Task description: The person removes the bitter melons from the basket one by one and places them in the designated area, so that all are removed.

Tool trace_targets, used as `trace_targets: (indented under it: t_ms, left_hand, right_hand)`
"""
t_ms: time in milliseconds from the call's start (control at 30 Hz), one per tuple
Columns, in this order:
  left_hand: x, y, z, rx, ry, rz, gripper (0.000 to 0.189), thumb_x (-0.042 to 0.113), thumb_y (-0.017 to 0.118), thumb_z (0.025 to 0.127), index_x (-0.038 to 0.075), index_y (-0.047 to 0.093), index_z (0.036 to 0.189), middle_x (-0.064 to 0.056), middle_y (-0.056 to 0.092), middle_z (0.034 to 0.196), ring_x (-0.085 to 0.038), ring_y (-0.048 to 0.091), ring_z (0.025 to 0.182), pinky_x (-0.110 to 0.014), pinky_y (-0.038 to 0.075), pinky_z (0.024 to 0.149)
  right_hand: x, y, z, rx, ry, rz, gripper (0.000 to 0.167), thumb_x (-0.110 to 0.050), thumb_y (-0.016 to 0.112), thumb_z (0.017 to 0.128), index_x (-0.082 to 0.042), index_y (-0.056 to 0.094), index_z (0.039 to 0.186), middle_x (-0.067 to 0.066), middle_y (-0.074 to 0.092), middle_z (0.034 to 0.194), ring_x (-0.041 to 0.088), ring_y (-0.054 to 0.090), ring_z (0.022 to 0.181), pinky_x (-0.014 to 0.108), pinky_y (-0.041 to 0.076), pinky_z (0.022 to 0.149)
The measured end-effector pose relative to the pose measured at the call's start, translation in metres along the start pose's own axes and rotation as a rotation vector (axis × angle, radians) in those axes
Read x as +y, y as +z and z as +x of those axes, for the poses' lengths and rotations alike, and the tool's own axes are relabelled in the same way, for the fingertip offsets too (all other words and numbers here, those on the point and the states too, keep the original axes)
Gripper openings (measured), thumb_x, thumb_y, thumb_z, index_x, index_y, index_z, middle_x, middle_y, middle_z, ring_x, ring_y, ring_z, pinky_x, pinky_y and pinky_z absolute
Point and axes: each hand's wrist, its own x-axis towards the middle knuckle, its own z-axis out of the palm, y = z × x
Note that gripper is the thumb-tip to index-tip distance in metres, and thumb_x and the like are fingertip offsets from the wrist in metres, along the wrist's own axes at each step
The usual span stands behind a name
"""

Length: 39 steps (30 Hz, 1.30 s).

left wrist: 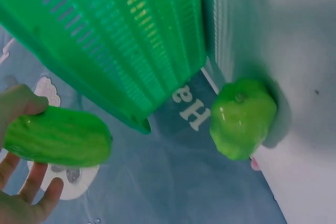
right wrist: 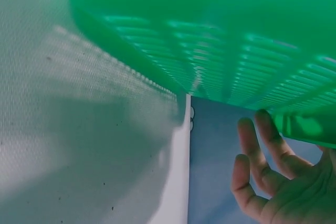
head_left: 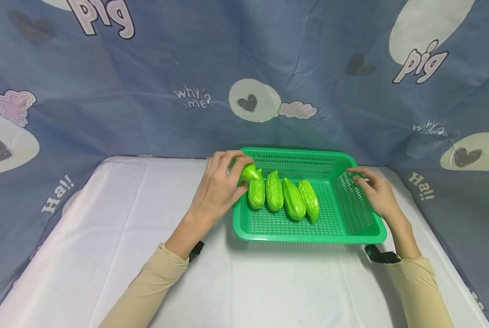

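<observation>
My left hand [head_left: 219, 182] grips a glossy green bitter melon [head_left: 249, 172] over the left rim of a green plastic basket [head_left: 310, 238]. The left wrist view shows the held bitter melon [left wrist: 60, 136] between thumb and fingers. Inside the basket, several more bitter melons [head_left: 295, 200] lie side by side towards the left. Another lumpy green vegetable [left wrist: 243, 119] sits on the table outside the basket; in the head view I cannot make it out. My right hand [head_left: 377, 193] is at the basket's right rim, fingers loosely bent; the right wrist view shows fingers [right wrist: 252, 145] outside the wall.
A white cloth covers the table [head_left: 269, 291]. Behind it hangs a blue printed curtain [head_left: 166, 59], close to the basket's back edge. Black wrist straps [head_left: 381, 255] show at both wrists. The basket's right part has bare mesh floor.
</observation>
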Motion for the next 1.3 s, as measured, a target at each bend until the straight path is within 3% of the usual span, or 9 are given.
trace_targets:
  t_ms: [133,267,367,533,867,1000,1167,1233,1300]
  left_hand:
    - [-0.006,-0.003,0.0,-0.006,-0.039,-0.049,0.06,0.001,0.089,0.08,0.009,0.068,0.136,-0.018,0.062,0.129,-0.038,0.057,0.114,-0.044,0.058,0.094]
    - [-0.012,-0.004,0.0,-0.033,-0.072,-0.05,0.066,-0.001,0.084,0.083,0.011,0.065,0.145,-0.019,0.06,0.13,-0.039,0.055,0.114,-0.043,0.058,0.093]
    - [-0.017,-0.004,-0.003,-0.071,-0.094,-0.015,0.067,-0.001,0.082,0.085,0.013,0.062,0.148,-0.019,0.06,0.13,-0.04,0.055,0.111,-0.044,0.057,0.09]
    - [-0.027,-0.005,-0.01,-0.125,-0.141,0.045,0.064,0.006,0.085,0.089,0.013,0.056,0.146,-0.02,0.061,0.132,-0.041,0.056,0.106,-0.048,0.054,0.085]
    - [-0.049,-0.014,-0.024,-0.237,-0.272,0.086,0.068,0.015,0.082,0.095,0.019,0.052,0.156,-0.021,0.061,0.139,-0.042,0.056,0.102,-0.048,0.052,0.079]
    - [-0.056,-0.016,-0.031,-0.277,-0.348,0.102,0.076,0.018,0.082,0.096,0.026,0.046,0.162,-0.024,0.06,0.144,-0.042,0.057,0.099,-0.047,0.051,0.073]
    - [-0.064,-0.012,-0.039,-0.319,-0.416,0.1,0.06,0.018,0.08,0.098,0.023,0.057,0.153,-0.026,0.059,0.144,-0.047,0.061,0.103,-0.049,0.054,0.072]
    - [-0.067,-0.009,-0.041,-0.346,-0.448,0.098,0.059,0.018,0.081,0.097,0.02,0.06,0.152,-0.028,0.061,0.142,-0.048,0.062,0.103,-0.051,0.055,0.073]
    - [-0.071,-0.006,-0.043,-0.38,-0.483,0.098,0.061,0.02,0.083,0.096,0.017,0.059,0.153,-0.029,0.062,0.139,-0.049,0.064,0.102,-0.052,0.056,0.075]
  right_hand:
    - [-0.001,0.0,0.0,-0.005,0.004,0.003,0.041,-0.033,0.046,0.117,-0.016,0.063,0.15,0.027,0.061,0.152,0.042,0.071,0.119,0.038,0.043,0.07]
    - [-0.001,0.0,0.0,-0.011,0.009,0.032,0.042,-0.033,0.046,0.117,-0.014,0.062,0.15,0.027,0.06,0.153,0.053,0.064,0.13,0.055,0.052,0.09]
    - [-0.001,0.0,0.0,-0.014,0.011,0.045,0.042,-0.033,0.046,0.117,-0.013,0.062,0.151,0.028,0.059,0.154,0.054,0.063,0.131,0.065,0.05,0.096]
    - [0.001,0.0,-0.001,-0.015,0.013,0.036,0.043,-0.033,0.045,0.117,-0.014,0.061,0.151,0.029,0.06,0.153,0.053,0.063,0.131,0.06,0.047,0.088]
    - [0.001,0.002,-0.001,-0.015,0.017,0.073,0.043,-0.034,0.045,0.117,-0.013,0.061,0.152,0.03,0.058,0.154,0.055,0.059,0.135,0.076,0.044,0.106]
    - [0.001,0.004,-0.002,-0.014,0.012,0.05,0.043,-0.034,0.045,0.117,-0.015,0.061,0.152,0.029,0.061,0.152,0.047,0.064,0.129,0.059,0.051,0.087]
    - [0.002,0.002,-0.002,-0.006,0.012,0.014,0.042,-0.034,0.045,0.117,-0.018,0.062,0.151,0.029,0.065,0.145,0.002,0.064,0.088,0.037,0.037,0.06]
    - [0.002,0.001,-0.001,-0.004,0.013,0.014,0.042,-0.035,0.045,0.117,-0.019,0.062,0.151,0.029,0.065,0.146,0.003,0.063,0.086,0.04,0.044,0.062]
    - [0.002,0.001,-0.001,-0.01,0.016,0.033,0.043,-0.035,0.045,0.117,-0.017,0.062,0.152,0.03,0.063,0.149,0.022,0.072,0.097,0.054,0.055,0.074]
